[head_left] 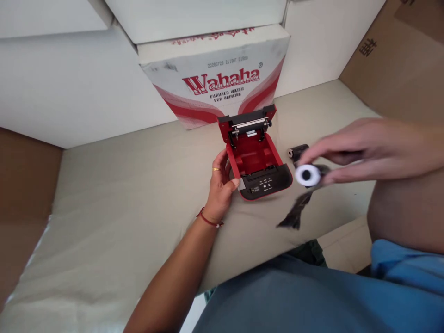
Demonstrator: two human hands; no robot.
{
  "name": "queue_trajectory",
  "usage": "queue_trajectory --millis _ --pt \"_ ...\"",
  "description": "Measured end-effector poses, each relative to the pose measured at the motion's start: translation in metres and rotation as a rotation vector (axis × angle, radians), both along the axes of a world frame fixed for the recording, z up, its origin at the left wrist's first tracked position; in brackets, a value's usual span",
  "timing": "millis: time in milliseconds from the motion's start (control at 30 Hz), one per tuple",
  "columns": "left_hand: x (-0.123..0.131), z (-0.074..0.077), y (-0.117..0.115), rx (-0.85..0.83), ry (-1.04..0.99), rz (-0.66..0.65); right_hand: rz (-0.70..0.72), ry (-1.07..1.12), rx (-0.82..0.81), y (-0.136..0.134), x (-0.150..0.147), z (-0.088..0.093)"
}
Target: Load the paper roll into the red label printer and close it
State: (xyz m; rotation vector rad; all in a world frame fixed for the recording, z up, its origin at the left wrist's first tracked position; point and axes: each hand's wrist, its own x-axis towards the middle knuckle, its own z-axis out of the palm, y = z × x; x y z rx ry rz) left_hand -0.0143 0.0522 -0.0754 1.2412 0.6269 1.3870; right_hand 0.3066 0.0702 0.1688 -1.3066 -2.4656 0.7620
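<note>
A small red and black label printer (255, 155) stands on the cloth-covered surface with its lid raised, and its red inner bay shows no roll. My left hand (222, 189) grips the printer's left side, thumb on the front corner and fingers along the wall. To the right of the printer, my right hand (347, 155) pinches a white paper roll (308, 175) with a dark core, held end-on to me and slightly blurred. Behind that roll lies a small black roll (298, 151). A crumpled dark strip (296, 213) shows below the paper roll; whether it joins the black roll is hidden.
A Wahaha water carton (225, 78) stands right behind the printer, with white boxes (86, 88) around and above it. Brown cardboard (409, 60) rises at the right, and more (24, 194) at the left. The surface's front edge runs by my lap.
</note>
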Motion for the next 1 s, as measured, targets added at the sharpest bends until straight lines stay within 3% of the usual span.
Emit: queue_trajectory --millis 33,100,233,367,533,667,800,900,1000 --pt "0.0 0.0 0.0 0.001 0.001 -0.002 0.192 -0.031 -0.105 0.006 -0.021 -0.005" --pt "0.0 0.001 -0.001 0.01 0.009 -0.01 0.319 -0.098 -0.151 0.015 -0.064 -0.02" --pt "0.0 0.001 -0.001 0.007 0.013 0.013 0.097 -0.379 0.092 0.02 -0.117 -0.053" --pt "0.001 -0.002 0.0 0.01 0.019 0.034 0.055 -0.496 0.181 0.019 -0.133 -0.066" --pt "0.001 -0.002 0.001 0.026 0.011 0.017 0.06 -0.413 0.217 0.025 -0.134 -0.076" --pt "0.0 -0.001 0.0 0.018 0.027 0.011 0.101 -0.219 0.228 0.018 -0.116 -0.079" --pt "0.0 -0.001 0.001 0.026 0.012 0.001 0.115 0.048 0.324 -0.016 -0.086 -0.081" --pt "0.001 0.0 -0.002 0.03 0.044 0.009 0.163 0.178 0.407 -0.049 -0.068 -0.094" --pt "0.002 0.009 -0.013 0.105 0.172 0.19 0.157 0.191 0.45 -0.071 -0.057 -0.112"
